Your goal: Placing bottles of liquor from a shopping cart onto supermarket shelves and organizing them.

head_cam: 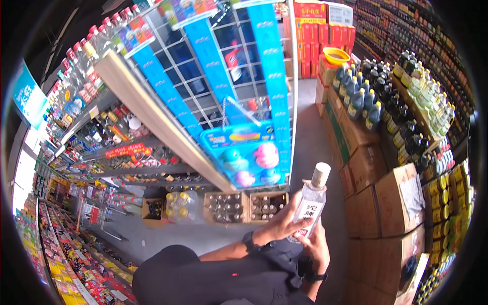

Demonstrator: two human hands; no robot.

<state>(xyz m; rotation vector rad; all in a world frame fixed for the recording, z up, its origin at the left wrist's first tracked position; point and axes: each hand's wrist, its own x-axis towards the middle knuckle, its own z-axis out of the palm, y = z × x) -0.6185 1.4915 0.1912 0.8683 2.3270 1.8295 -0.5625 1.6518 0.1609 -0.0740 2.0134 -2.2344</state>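
Observation:
Both hands hold one clear glass bottle [318, 196] with a white cap, tilted up and to the right. Its white label bears dark writing and a red patch. My left hand [280, 224] wraps the bottle's left side, the thumb lying across the label. Around its base and lower right side is my right hand [317, 244], which hides part of the bottom. A dark band [249, 241] sits on my left wrist and another dark band [317, 276] on the right one.
Ahead stands a blue wire-grid display [284, 114] with a carded toy pack [240, 152]. Open cartons of bottles [225, 207] line the floor below it. Stacked cardboard boxes [396, 213] rise on the right, near blue jugs [356, 103]. A shopping cart [91, 215] is at left.

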